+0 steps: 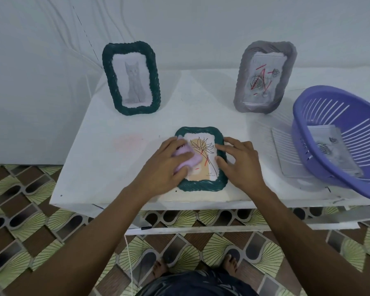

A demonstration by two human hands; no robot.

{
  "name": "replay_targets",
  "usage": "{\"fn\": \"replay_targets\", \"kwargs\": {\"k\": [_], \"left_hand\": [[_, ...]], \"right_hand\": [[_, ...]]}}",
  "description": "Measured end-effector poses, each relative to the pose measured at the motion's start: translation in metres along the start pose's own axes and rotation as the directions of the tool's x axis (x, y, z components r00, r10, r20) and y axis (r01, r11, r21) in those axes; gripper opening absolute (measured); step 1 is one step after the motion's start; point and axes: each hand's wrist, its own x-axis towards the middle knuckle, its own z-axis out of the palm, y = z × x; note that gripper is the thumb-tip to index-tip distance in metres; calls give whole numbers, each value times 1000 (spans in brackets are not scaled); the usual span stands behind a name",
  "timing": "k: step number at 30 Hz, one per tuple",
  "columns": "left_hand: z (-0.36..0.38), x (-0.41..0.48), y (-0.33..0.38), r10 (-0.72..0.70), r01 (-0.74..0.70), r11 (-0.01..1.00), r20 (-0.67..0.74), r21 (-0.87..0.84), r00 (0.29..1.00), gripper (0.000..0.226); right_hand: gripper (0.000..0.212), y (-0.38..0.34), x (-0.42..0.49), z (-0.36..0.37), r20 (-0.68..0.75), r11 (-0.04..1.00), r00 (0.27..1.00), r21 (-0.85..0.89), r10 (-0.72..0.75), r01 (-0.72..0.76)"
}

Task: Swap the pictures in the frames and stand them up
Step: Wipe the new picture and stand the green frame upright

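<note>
A small dark green frame lies flat near the table's front edge, with a line-drawn plant picture in it, marked in red. My left hand holds a lilac cloth pressed on the picture's left part. My right hand rests with spread fingers on the frame's right border. At the back left stands a green frame with a cat drawing. At the back right a grey frame stands, holding a rose picture with red marks.
The white table stands against a white wall. A purple slotted basket sits tilted at the right edge with a printed sheet inside. A ribbed clear panel lies beside it. Patterned floor tiles and my bare feet show below.
</note>
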Motion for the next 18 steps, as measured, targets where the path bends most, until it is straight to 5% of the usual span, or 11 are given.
{"fn": "replay_targets", "kwargs": {"k": [8, 14, 18], "left_hand": [[5, 22, 4, -15, 15, 1000, 21, 22, 1000, 49], [5, -15, 6, 159, -156, 987, 72, -43, 985, 43], [7, 8, 5, 80, -82, 996, 51, 45, 996, 48]], "right_hand": [[68, 17, 7, -31, 300, 988, 942, 57, -151, 141], [69, 22, 7, -25, 263, 978, 942, 64, -208, 198], [68, 22, 3, -21, 199, 973, 953, 20, -229, 230]]}}
